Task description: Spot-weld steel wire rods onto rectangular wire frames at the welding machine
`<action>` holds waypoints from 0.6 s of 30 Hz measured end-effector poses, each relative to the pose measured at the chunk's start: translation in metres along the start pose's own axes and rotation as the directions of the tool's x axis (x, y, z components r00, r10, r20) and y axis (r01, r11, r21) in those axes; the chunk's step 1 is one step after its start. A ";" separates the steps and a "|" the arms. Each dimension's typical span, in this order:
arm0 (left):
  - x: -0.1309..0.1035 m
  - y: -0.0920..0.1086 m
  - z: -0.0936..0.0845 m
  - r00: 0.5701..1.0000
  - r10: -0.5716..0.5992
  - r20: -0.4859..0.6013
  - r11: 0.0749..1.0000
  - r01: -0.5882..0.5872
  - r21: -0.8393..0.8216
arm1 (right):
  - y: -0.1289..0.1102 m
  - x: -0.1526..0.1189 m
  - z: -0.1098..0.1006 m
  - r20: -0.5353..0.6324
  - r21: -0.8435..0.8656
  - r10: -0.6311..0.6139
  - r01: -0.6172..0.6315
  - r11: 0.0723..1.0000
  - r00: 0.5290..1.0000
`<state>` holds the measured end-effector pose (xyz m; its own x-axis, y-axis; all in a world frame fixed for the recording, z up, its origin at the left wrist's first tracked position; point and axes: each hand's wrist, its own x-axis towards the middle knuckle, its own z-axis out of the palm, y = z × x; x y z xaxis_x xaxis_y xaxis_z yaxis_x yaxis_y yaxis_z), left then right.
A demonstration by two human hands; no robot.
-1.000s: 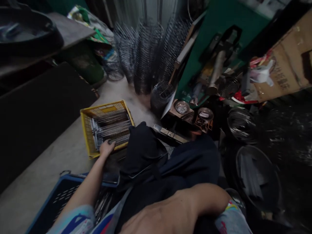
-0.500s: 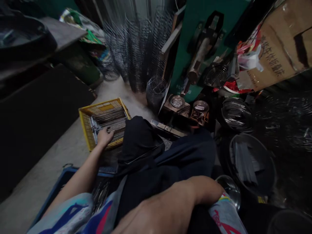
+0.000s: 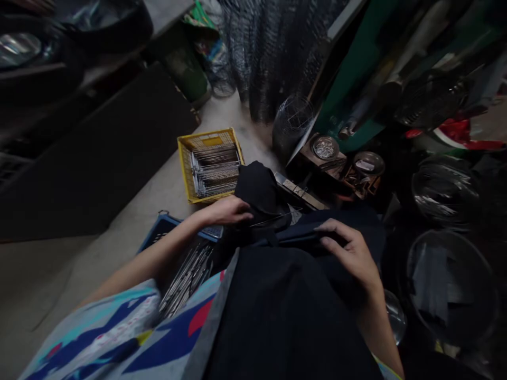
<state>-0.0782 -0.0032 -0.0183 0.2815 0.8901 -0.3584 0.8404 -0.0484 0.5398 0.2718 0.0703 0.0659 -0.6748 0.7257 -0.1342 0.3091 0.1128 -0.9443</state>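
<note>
Head camera, steeply downward, close

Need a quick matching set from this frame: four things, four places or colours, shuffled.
Things:
1. yellow crate
2. blue crate
3. left hand
4. right hand

Places:
A. on dark cloth over the lap
B. holds rows of metal rods, far side of the floor
C. just under the left forearm, loose metal rods inside
D. at the knee, near a thin wire

Pairs: 1-B, 2-C, 3-D, 4-A
</note>
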 end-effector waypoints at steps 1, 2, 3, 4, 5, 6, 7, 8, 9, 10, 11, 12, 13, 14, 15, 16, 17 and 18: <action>-0.003 0.006 0.005 0.997 -0.038 0.068 0.996 0.033 0.082 | 0.007 -0.001 0.002 0.017 -0.053 0.029 -0.028 0.998 0.999; -0.005 0.010 0.010 0.991 -0.086 0.103 0.986 0.070 0.151 | 0.013 -0.002 0.003 0.026 -0.091 0.054 -0.051 0.995 0.998; -0.007 0.013 0.014 0.985 -0.126 0.118 0.975 0.101 0.199 | 0.018 -0.003 0.005 0.030 -0.112 0.073 -0.069 0.991 0.997; -0.008 0.015 0.018 0.981 -0.148 0.124 0.968 0.118 0.223 | 0.023 -0.004 0.006 0.025 -0.124 0.088 -0.085 0.989 0.996; -0.009 0.017 0.021 0.980 -0.153 0.131 0.966 0.120 0.231 | 0.027 -0.006 0.007 0.011 -0.131 0.098 -0.096 0.987 0.995; -0.009 0.018 0.023 0.979 -0.146 0.140 0.967 0.112 0.231 | 0.031 -0.007 0.008 -0.007 -0.135 0.100 -0.100 0.986 0.995; -0.010 0.019 0.025 0.979 -0.136 0.152 0.968 0.098 0.230 | 0.034 -0.009 0.008 -0.031 -0.139 0.099 -0.103 0.985 0.995; -0.011 0.021 0.027 0.979 -0.127 0.162 0.968 0.087 0.236 | 0.036 -0.010 0.009 -0.054 -0.144 0.097 -0.104 0.984 0.994; -0.013 0.023 0.030 0.979 -0.119 0.167 0.966 0.076 0.248 | 0.038 -0.011 0.008 -0.075 -0.150 0.093 -0.103 0.983 0.993; -0.014 0.024 0.032 0.979 -0.114 0.167 0.962 0.067 0.266 | 0.040 -0.012 0.008 -0.091 -0.159 0.088 -0.101 0.982 0.992; -0.016 0.025 0.035 0.980 -0.109 0.166 0.957 0.058 0.285 | 0.042 -0.013 0.008 -0.102 -0.171 0.082 -0.099 0.980 0.991; -0.018 0.024 0.036 0.981 -0.100 0.166 0.955 0.048 0.293 | 0.043 -0.014 0.007 -0.112 -0.184 0.077 -0.097 0.978 0.991; -0.019 0.023 0.036 0.982 -0.092 0.163 0.958 0.043 0.283 | 0.045 -0.016 0.005 -0.121 -0.195 0.072 -0.094 0.976 0.990; -0.019 0.019 0.033 0.984 -0.091 0.150 0.968 0.052 0.246 | 0.047 -0.018 0.004 -0.132 -0.202 0.067 -0.093 0.975 0.989; -0.017 0.013 0.028 0.987 -0.100 0.125 0.980 0.076 0.185 | 0.049 -0.020 0.001 -0.151 -0.204 0.064 -0.094 0.974 0.986; -0.014 0.006 0.019 0.989 -0.115 0.090 0.988 0.105 0.117 | 0.050 -0.023 -0.001 -0.176 -0.204 0.062 -0.098 0.974 0.982; -0.008 -0.002 0.007 0.990 -0.138 0.042 0.989 0.136 0.049 | 0.052 -0.026 -0.005 -0.209 -0.206 0.061 -0.105 0.973 0.976; 0.000 -0.010 -0.006 0.988 -0.157 -0.012 0.988 0.157 0.001 | 0.054 -0.030 -0.009 -0.248 -0.214 0.059 -0.114 0.970 0.967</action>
<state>-0.0896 0.0007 -0.0190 0.1403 0.8921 -0.4294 0.8744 0.0918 0.4764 0.3145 0.0610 0.0214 -0.4678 0.8768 -0.1108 0.5202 0.1719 -0.8366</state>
